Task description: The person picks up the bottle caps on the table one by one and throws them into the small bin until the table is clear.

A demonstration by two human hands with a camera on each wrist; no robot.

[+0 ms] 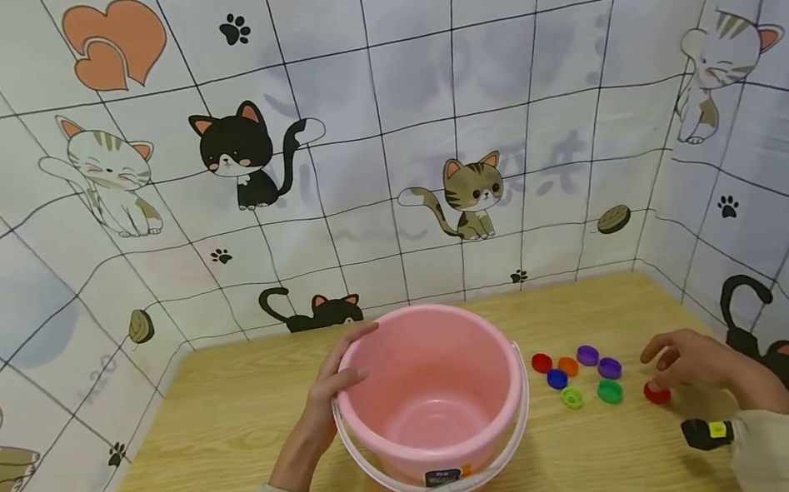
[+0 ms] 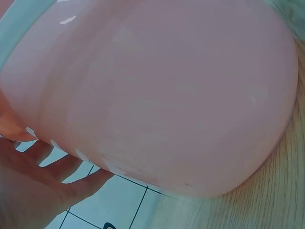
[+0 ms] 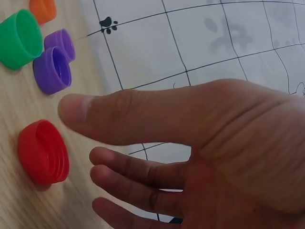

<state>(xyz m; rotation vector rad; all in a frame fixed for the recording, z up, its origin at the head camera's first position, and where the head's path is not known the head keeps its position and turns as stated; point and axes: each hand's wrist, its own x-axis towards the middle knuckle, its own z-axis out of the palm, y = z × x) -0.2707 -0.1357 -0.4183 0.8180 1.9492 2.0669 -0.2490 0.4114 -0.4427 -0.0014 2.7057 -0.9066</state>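
My left hand (image 1: 327,386) grips the side of a pink plastic bucket (image 1: 427,367), its thumb over the rim. The bucket's mouth tips toward the head camera and its inside holds nothing. In the left wrist view the bucket wall (image 2: 176,95) fills most of the picture, with the fingers (image 2: 62,167) along its edge. Close above a red bottle cap (image 1: 657,393) hovers my right hand (image 1: 710,365). The right wrist view shows a gap between that red cap (image 3: 44,152) and the loosely extended thumb and fingers, which hold nothing.
Several caps lie between bucket and right hand, among them a green cap (image 1: 609,391), a blue cap (image 1: 557,379) and a purple cap (image 1: 609,368). The white bucket handle (image 1: 365,466) hangs down in front. Cat-printed sheeting (image 1: 383,163) walls the wooden table (image 1: 239,436).
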